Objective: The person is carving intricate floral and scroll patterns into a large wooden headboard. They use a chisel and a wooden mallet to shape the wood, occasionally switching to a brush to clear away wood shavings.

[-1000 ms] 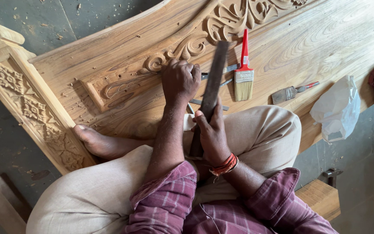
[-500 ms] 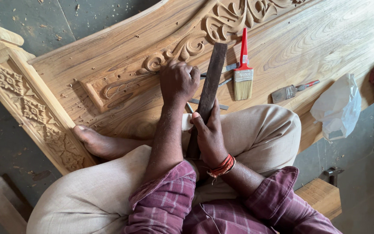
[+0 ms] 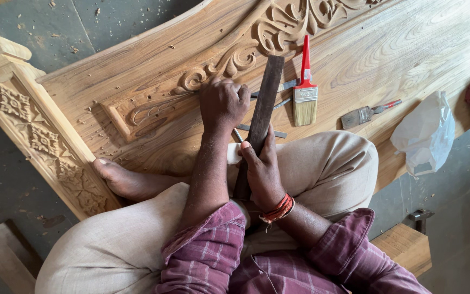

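**Both hands at the carved panel, dark bar in the right**

Nearest the camera, the right hand (image 3: 262, 174) is wrapped around the lower part of a long dark bar (image 3: 265, 95), thumb up along its side, a red band at the wrist. The bar runs up and away from that hand, slanting slightly right, and its far end lies over the panel (image 3: 409, 49) just below the scroll carving (image 3: 229, 62).

Just left of the bar, the left hand (image 3: 223, 103) is curled into a fist, knuckles up, pressed on the panel at the near edge of the carving. What it grips is hidden inside the fist. Thin metal tools (image 3: 270, 100) poke out from behind the bar beside this hand.

Right of the bar, a red-handled brush (image 3: 304, 87) lies on the panel, bristles toward the person. Further right lies a smaller brush (image 3: 366, 113), then a white bag (image 3: 425, 133) at the panel's edge.

Left of the bar, a bare foot (image 3: 123, 177) rests against the panel's carved post (image 3: 39, 136).
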